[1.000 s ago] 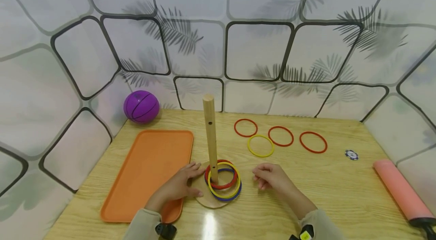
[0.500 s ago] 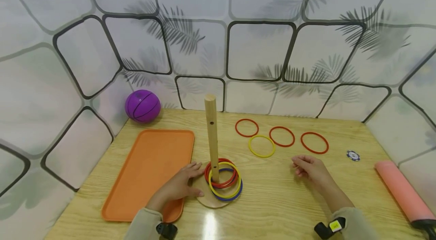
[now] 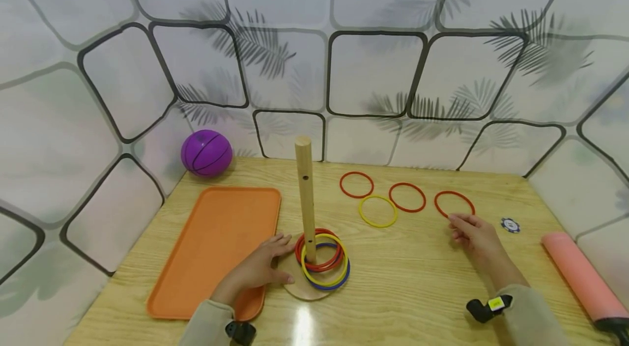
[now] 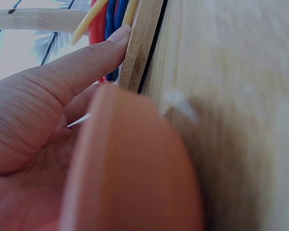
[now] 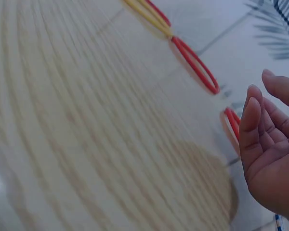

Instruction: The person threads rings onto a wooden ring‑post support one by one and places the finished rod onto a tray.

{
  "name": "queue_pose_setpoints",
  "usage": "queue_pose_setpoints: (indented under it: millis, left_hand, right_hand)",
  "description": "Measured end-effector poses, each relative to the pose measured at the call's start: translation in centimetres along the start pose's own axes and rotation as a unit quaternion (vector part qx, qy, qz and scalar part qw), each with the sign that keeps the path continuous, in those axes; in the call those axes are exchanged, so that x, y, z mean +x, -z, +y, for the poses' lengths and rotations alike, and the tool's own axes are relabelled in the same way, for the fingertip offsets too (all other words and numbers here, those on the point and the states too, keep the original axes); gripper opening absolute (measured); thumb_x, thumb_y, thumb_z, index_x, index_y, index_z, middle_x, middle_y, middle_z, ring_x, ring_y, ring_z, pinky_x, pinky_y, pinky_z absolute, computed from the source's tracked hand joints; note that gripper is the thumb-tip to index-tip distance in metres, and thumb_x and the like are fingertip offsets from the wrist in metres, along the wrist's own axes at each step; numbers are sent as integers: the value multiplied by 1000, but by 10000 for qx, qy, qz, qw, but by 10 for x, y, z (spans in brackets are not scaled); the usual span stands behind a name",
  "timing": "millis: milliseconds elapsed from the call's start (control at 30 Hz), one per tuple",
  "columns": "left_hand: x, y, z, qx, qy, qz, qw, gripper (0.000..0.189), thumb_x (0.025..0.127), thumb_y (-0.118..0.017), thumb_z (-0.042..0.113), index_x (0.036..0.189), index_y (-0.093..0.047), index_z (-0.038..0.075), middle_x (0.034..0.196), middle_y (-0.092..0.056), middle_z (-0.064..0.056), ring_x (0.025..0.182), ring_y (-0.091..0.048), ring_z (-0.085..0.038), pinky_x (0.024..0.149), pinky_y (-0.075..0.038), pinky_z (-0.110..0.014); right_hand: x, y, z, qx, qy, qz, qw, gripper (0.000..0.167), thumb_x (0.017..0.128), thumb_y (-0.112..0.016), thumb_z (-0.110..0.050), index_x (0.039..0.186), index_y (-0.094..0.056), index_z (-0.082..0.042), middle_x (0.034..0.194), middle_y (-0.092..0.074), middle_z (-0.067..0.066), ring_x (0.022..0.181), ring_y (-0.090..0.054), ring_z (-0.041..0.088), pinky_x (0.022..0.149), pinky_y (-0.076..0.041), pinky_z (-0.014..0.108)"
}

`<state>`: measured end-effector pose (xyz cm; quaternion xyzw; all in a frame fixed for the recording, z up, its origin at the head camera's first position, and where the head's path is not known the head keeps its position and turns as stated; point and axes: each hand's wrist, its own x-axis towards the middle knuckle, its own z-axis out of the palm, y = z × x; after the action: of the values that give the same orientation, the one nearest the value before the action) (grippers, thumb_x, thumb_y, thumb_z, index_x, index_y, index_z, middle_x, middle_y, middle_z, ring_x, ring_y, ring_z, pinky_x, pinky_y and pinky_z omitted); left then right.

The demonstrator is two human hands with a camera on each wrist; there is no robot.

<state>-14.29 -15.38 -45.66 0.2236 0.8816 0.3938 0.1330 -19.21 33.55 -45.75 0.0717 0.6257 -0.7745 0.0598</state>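
While the left hand [image 3: 259,265] rests with extended fingers and grasps nothing, its thumb touches the edge of the wooden base [image 3: 304,293]. The right hand [image 3: 478,239] is nearer to the rightmost red ring [image 3: 448,192]; its grip is released, the fingers half bent and the thumb slightly apart from them. From this grip, the ring lies forward and a little to the left, flat on the tabletop [image 3: 393,280]; the fingertips overlap its near edge, but whether they touch, I cannot tell. Being round, it has no long axis; it looks thin, smooth and plain red. Farther on and more left lies a second red ring [image 3: 403,183], separate from it
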Motion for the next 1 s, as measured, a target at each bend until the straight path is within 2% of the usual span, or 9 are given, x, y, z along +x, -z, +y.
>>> queue_pose_setpoints:
  millis: [100,233,367,467,600,733,867,1000]
  left_hand:
    - [0,0,0,18,12,-25,10000,73,74,-81,26,135,-50,0,147,-34,-22,140,-19,-41,110,-15,-60]
    - [1,-1,0,-8,36,-51,10000,74,74,-80,27,135,-50,-1,148,-33,-21,140,-18,-40,110,-14,-60]
    - [1,-1,-1,41,36,-33,10000,74,74,-81,28,135,-50,-1,148,-33,-21,140,-18,-41,110,-15,-60]
    - [2,-1,-1,69,35,-2,10000,74,74,-81,27,135,-50,-1,148,-34,-20,140,-18,-40,111,-15,-59]
    - [2,-1,-1,105,-12,29,9999,73,73,-81,25,133,-51,-2,148,-35,-20,140,-19,-40,111,-15,-58]
    - [1,-1,-1,164,-51,46,9998,72,73,-81,26,133,-52,-2,147,-35,-20,140,-20,-40,111,-15,-58]
    - [1,-1,-1,196,-47,59,9998,72,74,-81,27,133,-52,0,147,-36,-19,140,-20,-39,111,-16,-59]
    - [1,-1,-1,186,-27,48,9998,72,74,-81,27,134,-52,0,147,-36,-19,140,-20,-40,111,-16,-59]
  right_hand:
    - [5,6,3,57,59,1,10000,12,92,-61,-10,88,-70,-18,75,-67,-5,60,-60,6,51,-51,17]
    - [11,14,7,-126,187,-51,9997,14,93,-59,-8,95,-69,-18,76,-68,-4,59,-60,6,51,-52,18]
    - [16,18,7,-789,168,-49,9967,16,93,-61,-14,109,-61,-17,69,-63,-5,55,-55,5,48,-50,20]
    - [20,19,6,-1468,59,-31,9892,34,92,-62,-22,123,-52,-10,60,-52,-7,48,-45,4,43,-43,19]
    - [25,19,3,-2066,-137,-32,9783,49,91,-64,-28,132,-48,-6,53,-43,-9,43,-37,3,38,-36,20]
    - [28,18,1,-2237,-360,-28,9740,45,89,-67,-27,129,-55,-9,59,-52,-12,41,-36,3,37,-35,20]
    - [32,14,1,-2352,-599,104,9700,30,87,-70,-23,116,-65,-15,62,-57,-11,40,-37,3,36,-34,20]
    - [33,10,2,-2481,-663,364,9658,16,87,-69,-22,101,-69,-16,61,-56,-9,42,-39,4,38,-36,21]
